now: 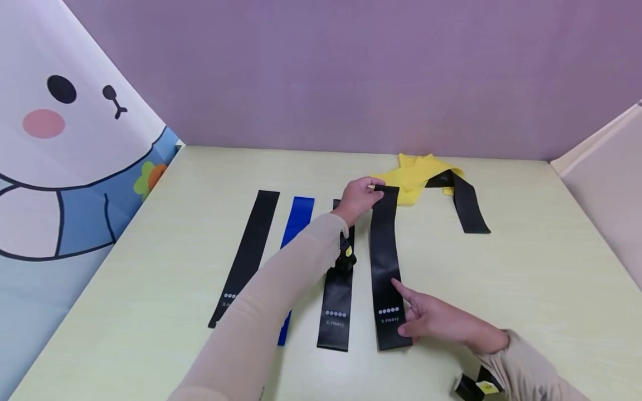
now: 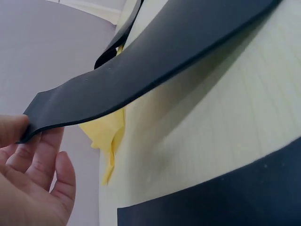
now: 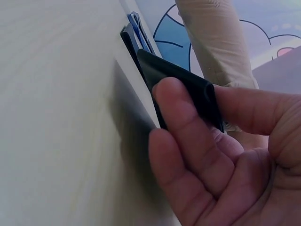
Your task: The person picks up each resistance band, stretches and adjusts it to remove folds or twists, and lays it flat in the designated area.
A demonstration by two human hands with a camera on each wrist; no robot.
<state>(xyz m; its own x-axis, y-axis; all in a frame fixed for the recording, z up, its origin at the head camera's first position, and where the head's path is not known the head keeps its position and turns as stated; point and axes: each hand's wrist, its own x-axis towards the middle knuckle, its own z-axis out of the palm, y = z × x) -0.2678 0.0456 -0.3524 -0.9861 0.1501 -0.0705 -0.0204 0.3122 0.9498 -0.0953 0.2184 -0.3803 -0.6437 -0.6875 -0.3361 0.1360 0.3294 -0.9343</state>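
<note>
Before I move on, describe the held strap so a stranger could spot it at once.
On the pale table, start at the blue strap, then go right past one black strap to the held strap, also black and printed X-Heavy. Unlike its neighbours, it is gripped at both ends: the left hand at its far end, the right hand at its near end.

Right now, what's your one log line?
left hand: pinches far end | right hand: grips near end | black X-Heavy band: held
</note>
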